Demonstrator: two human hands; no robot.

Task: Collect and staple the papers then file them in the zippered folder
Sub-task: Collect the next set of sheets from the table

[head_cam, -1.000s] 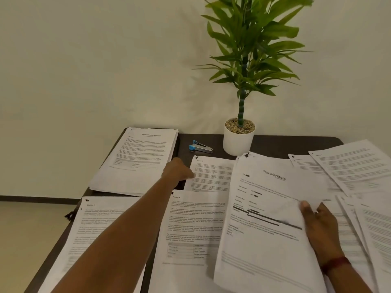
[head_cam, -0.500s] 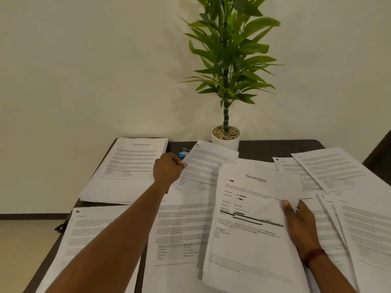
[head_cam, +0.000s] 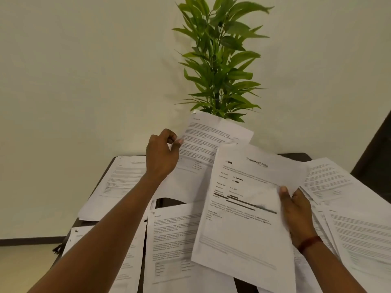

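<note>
My left hand (head_cam: 161,154) pinches the left edge of a printed sheet (head_cam: 209,142) and holds it lifted above the table, in front of the plant. My right hand (head_cam: 296,212) grips a stack of papers (head_cam: 245,218) by its right edge; the top page reads "TransferMate". More printed sheets lie spread on the dark table (head_cam: 294,155): one at the far left (head_cam: 120,182), one at the near left (head_cam: 127,263), one in the middle (head_cam: 175,240), and several at the right (head_cam: 359,225). The stapler and the zippered folder are not in sight.
A green potted plant (head_cam: 220,60) stands at the table's far edge against the pale wall, its pot hidden behind the lifted sheet. The table's left edge drops to the floor (head_cam: 25,267). A dark object (head_cam: 378,153) stands at the far right.
My left hand took hold of the sheet near the stapler and raised it off the table, up and toward the plant. The lifted sheet now hides the stapler and pot. My right hand's stack rose slightly.
</note>
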